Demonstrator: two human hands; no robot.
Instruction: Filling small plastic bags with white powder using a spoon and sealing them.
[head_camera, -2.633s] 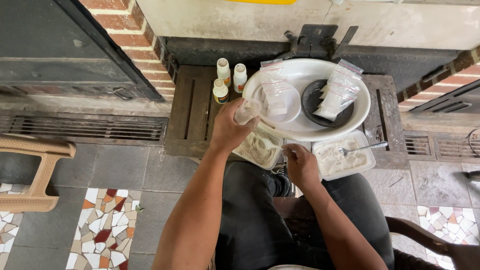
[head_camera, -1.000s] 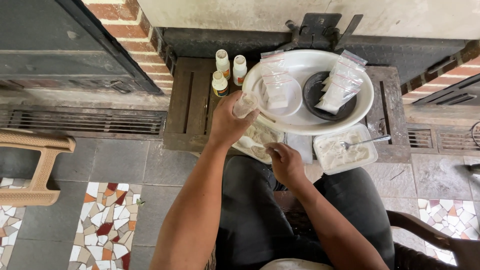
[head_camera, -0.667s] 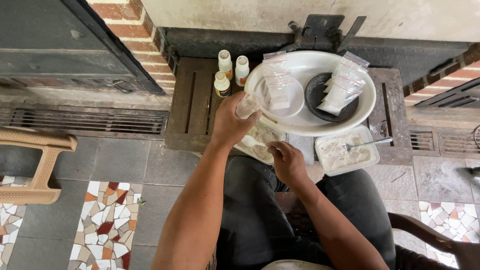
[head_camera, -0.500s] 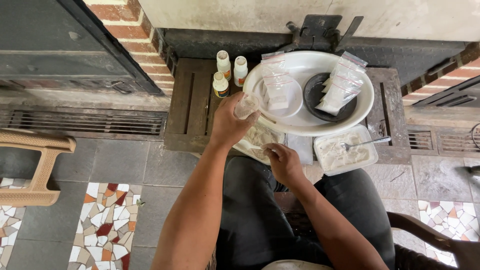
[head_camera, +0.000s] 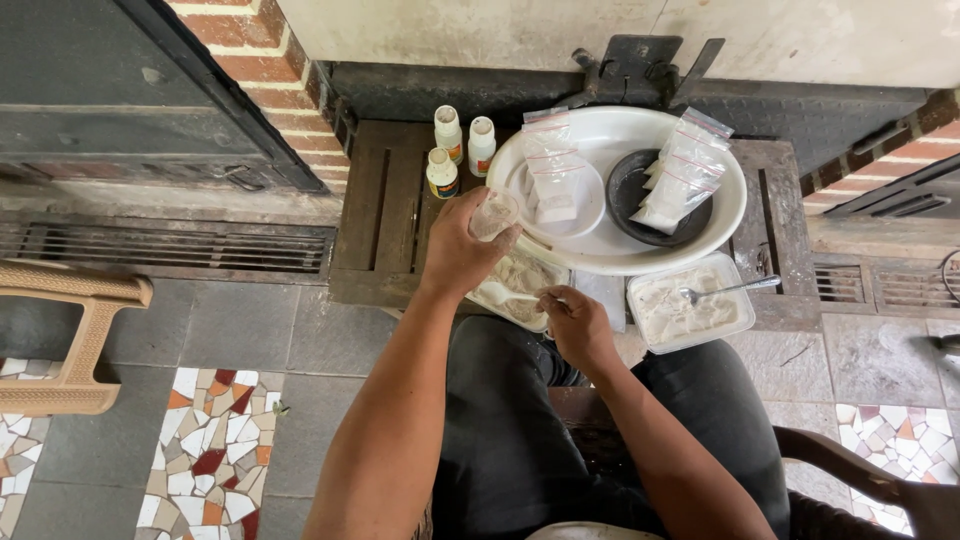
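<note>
My left hand (head_camera: 462, 250) holds a small clear plastic bag (head_camera: 494, 213) up at the near rim of a large white basin (head_camera: 728, 210). My right hand (head_camera: 574, 325) pinches a small spoon-like tool (head_camera: 515, 295) over a rectangular white tray (head_camera: 500, 297) of whitish powder on my lap. Inside the basin, a white bowl (head_camera: 590, 208) holds sealed powder bags (head_camera: 552, 170), and a black bowl (head_camera: 625, 190) holds more bags (head_camera: 680, 182).
A second white tray (head_camera: 738, 327) of powder with a metal spoon (head_camera: 735, 288) lies right of my right hand. Three small white bottles (head_camera: 450, 150) stand on the dark wooden pallet (head_camera: 385, 215). A tan plastic chair (head_camera: 70, 340) is at the left, a brick wall behind.
My right hand has come from the right-hand tray to the tray on my lap. My left hand has stayed by the basin's rim with the bag.
</note>
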